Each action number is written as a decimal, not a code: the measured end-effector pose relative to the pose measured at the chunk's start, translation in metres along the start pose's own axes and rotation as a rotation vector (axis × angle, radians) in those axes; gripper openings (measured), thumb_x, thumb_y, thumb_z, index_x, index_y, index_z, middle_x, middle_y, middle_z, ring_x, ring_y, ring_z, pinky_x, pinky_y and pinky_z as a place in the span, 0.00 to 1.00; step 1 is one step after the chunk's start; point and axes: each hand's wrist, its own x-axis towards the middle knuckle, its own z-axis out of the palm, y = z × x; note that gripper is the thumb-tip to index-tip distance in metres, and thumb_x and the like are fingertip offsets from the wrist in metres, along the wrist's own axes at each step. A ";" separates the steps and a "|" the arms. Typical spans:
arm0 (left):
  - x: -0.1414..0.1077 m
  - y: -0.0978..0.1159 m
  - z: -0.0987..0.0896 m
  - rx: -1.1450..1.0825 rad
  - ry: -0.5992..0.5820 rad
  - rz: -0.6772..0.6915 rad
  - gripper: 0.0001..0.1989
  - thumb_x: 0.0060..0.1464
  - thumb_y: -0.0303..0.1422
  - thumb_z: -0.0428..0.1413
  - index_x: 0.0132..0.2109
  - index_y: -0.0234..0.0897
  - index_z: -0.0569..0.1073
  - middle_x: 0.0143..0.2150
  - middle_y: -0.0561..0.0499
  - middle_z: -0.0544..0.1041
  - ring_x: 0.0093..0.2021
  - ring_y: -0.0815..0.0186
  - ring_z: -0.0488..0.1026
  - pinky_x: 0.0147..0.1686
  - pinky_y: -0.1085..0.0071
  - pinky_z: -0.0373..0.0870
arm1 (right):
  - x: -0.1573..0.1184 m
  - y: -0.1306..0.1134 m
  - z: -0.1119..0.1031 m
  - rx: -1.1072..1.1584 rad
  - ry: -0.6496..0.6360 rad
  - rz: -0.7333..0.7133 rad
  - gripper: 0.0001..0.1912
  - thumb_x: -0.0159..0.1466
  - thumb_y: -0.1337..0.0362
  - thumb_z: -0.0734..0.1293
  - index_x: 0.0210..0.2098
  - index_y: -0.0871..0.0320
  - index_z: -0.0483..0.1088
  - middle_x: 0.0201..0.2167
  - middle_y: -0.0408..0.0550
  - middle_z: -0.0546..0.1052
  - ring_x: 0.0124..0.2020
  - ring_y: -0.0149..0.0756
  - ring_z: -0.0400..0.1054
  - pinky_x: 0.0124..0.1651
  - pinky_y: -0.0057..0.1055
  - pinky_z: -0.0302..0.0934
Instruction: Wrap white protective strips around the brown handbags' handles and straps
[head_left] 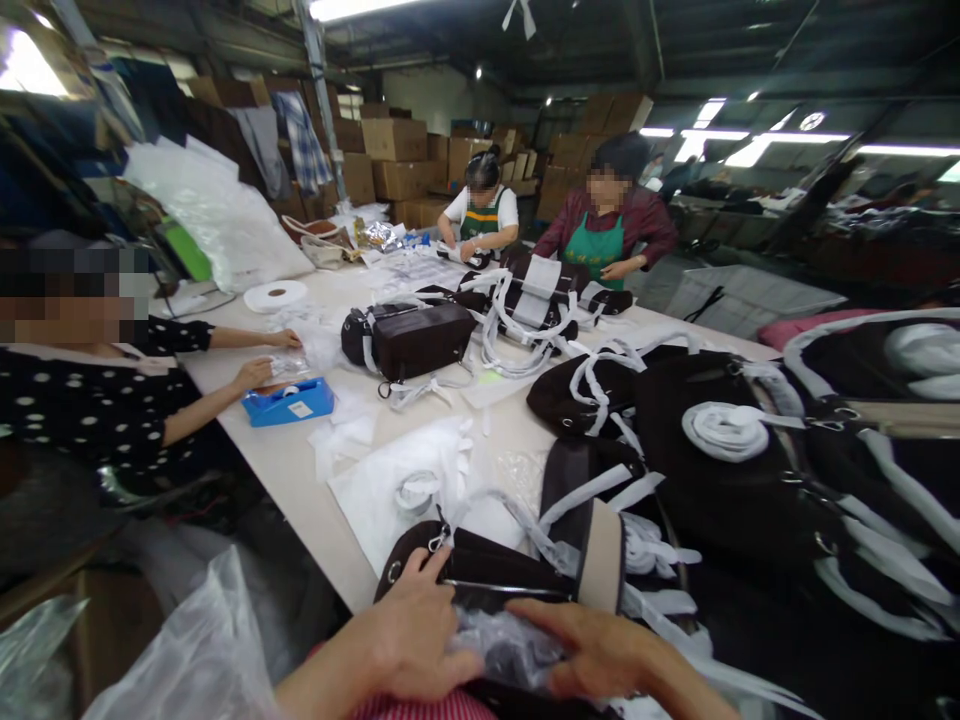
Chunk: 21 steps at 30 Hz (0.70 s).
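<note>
A dark brown bag (510, 562) with a metal zipper lies at the table's near edge, its zipped opening facing me. Crumpled clear plastic (506, 640) fills the opening. My left hand (416, 625) rests on the bag's left part, fingers apart, two fingertips near the metal clasp and the thumb beside the plastic. On the right side of the opening, my right hand (592, 645) has its fingers spread, touching the plastic. Neither hand is closed around anything. Behind the bag are white sheets (375, 490) with a tape roll (417, 492) on them.
More dark bags with white-wrapped straps (720, 480) are piled at the right. A blue tape dispenser (289, 402) and a white roll (275, 296) sit at the left. Three people work around the table (300, 480). Clear plastic (202, 650) hangs at the lower left.
</note>
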 end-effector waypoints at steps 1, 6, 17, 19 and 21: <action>0.000 0.001 0.002 0.011 -0.004 -0.010 0.22 0.62 0.41 0.43 0.37 0.35 0.80 0.44 0.41 0.78 0.64 0.43 0.54 0.59 0.43 0.45 | 0.000 -0.002 0.001 -0.019 0.013 -0.037 0.41 0.48 0.72 0.64 0.63 0.53 0.60 0.61 0.54 0.68 0.60 0.46 0.62 0.60 0.35 0.55; 0.009 -0.014 0.034 0.145 0.031 -0.050 0.12 0.55 0.32 0.53 0.27 0.35 0.79 0.37 0.44 0.79 0.64 0.36 0.52 0.59 0.34 0.36 | 0.000 0.004 0.011 -0.032 0.224 -0.239 0.36 0.44 0.79 0.54 0.49 0.54 0.73 0.46 0.46 0.79 0.50 0.38 0.71 0.53 0.31 0.60; 0.024 -0.027 0.043 0.182 0.227 -0.194 0.14 0.56 0.29 0.55 0.23 0.39 0.76 0.24 0.50 0.75 0.46 0.55 0.67 0.61 0.37 0.31 | 0.034 0.009 0.044 -0.405 0.437 0.062 0.31 0.60 0.79 0.51 0.57 0.52 0.66 0.49 0.57 0.73 0.51 0.44 0.69 0.52 0.36 0.64; 0.018 -0.023 0.034 0.187 0.218 -0.235 0.08 0.54 0.27 0.56 0.28 0.37 0.77 0.26 0.49 0.76 0.45 0.55 0.68 0.61 0.36 0.30 | 0.031 0.006 0.047 -0.416 0.436 0.111 0.29 0.61 0.79 0.51 0.54 0.53 0.68 0.48 0.56 0.75 0.51 0.44 0.69 0.53 0.36 0.63; 0.013 -0.019 0.029 0.201 0.225 -0.239 0.04 0.53 0.27 0.57 0.37 0.36 0.76 0.28 0.49 0.77 0.44 0.56 0.69 0.61 0.36 0.33 | 0.019 0.003 0.045 -0.370 0.344 0.085 0.30 0.58 0.81 0.52 0.54 0.57 0.69 0.50 0.57 0.74 0.53 0.43 0.68 0.55 0.34 0.62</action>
